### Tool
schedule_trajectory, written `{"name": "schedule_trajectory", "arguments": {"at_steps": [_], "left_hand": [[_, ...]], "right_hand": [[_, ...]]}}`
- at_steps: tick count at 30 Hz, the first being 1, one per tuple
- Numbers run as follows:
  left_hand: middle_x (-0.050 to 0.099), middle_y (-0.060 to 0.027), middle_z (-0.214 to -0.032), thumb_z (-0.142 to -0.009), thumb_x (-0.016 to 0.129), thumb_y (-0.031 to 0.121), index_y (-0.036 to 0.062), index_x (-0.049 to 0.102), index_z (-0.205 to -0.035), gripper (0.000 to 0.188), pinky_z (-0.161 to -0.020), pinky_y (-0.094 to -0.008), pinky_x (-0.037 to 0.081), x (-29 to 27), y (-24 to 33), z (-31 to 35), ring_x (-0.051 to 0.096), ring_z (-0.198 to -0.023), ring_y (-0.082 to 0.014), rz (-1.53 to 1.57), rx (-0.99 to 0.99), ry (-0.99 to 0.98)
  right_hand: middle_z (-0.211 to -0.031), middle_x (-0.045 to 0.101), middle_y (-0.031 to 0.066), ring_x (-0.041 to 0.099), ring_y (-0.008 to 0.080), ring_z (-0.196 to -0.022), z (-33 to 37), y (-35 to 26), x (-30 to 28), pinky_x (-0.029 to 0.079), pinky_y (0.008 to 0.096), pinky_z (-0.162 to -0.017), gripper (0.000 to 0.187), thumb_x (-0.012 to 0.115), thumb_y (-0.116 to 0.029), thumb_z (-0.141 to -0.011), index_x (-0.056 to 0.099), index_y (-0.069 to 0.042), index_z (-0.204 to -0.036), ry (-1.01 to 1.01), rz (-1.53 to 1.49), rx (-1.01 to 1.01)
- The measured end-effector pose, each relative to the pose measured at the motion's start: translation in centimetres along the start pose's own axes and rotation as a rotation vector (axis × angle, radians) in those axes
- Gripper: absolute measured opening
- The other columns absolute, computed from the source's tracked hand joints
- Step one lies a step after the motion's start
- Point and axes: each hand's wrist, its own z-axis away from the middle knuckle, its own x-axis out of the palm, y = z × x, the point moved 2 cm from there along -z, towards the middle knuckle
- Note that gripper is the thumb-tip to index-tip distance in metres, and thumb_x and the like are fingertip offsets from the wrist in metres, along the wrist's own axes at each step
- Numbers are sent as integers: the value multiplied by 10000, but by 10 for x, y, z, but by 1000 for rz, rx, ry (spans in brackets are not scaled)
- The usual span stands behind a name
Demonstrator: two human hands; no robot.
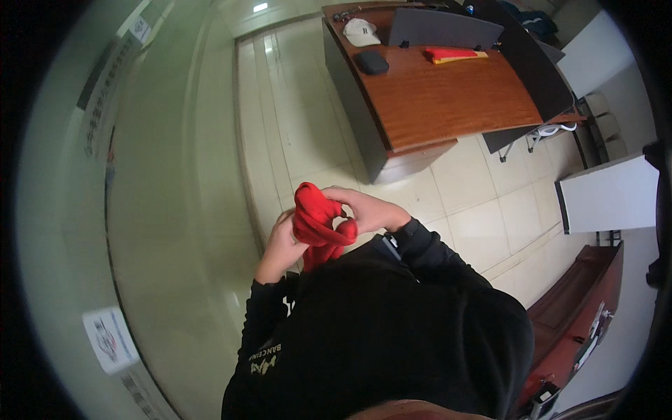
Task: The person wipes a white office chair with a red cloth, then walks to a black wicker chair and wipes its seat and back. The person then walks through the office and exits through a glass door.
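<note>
A bunched red cloth (318, 217) is held up in front of my chest, twisted into thick folds. Whether it is a scarf or some other piece of fabric, I cannot tell. My left hand (281, 246) grips its left side, with the fingers partly hidden behind the folds. From the right, my right hand (365, 208) closes on the upper edge, thumb and fingers curled round the fabric. A small gap shows between the cloth and the right palm. The lower end of the cloth hangs against my black top (378, 329).
Ahead to the right stands a brown wooden desk (448, 98) with a grey divider (444, 29), a white cap (361, 32), a dark case (371, 62) and a folded red-and-yellow cloth (455, 55). A glass wall (161, 210) runs along my left. Pale tiles (476, 217) cover the floor.
</note>
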Motion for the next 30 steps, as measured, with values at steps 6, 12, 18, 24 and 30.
{"name": "schedule_trajectory", "arguments": {"at_steps": [6, 12, 18, 24, 30], "left_hand": [[662, -72, -933, -880, 733, 2, -15, 614, -1130, 277, -830, -290, 506, -111, -57, -165, 603, -906, -126, 280, 28, 86], [629, -62, -965, -966, 637, -16, -13, 554, -1071, 134, -817, -286, 501, -155, -112, -343, 592, -909, -111, 302, 43, 191], [669, -99, -1052, -1008, 596, -8, -21, 520, -1130, 145, -860, -291, 535, -204, -124, -534, 667, -987, -136, 330, -126, 197], [668, -102, -1054, -1040, 573, 76, -11, 526, -1161, 156, -883, -312, 537, -263, -165, -707, 672, -972, -161, 314, -124, 373], [586, -179, -1285, -1032, 575, 78, -24, 504, -1187, 198, -1030, -363, 470, -328, -258, -888, 599, -1157, -228, 280, 93, 428]], "right_hand": [[-1406, 603, 83, 552, 204, -1309, -116, 39, -128, 434, 361, -1119, 725, 813, -107, -835, 544, -60, -1506, 145, -215, 108], [-1522, 555, 175, 537, 258, -1404, -221, 132, -267, 428, 433, -1162, 811, 747, -434, -954, 413, -112, -1618, 109, -412, 177], [-1573, 499, 186, 502, 266, -1423, -344, 176, -428, 393, 390, -1183, 852, 519, -641, -1047, 387, -9, -1603, 18, -428, 52], [-1370, 662, 70, 593, 162, -1242, -454, 212, -538, 468, 343, -1102, 564, 459, -440, -1134, 540, 18, -1453, 143, -529, 383], [-1274, 688, 43, 596, 148, -1136, -548, 286, -654, 473, 334, -1047, 524, 722, -340, -1021, 621, 26, -1382, -189, -291, 45]]}}
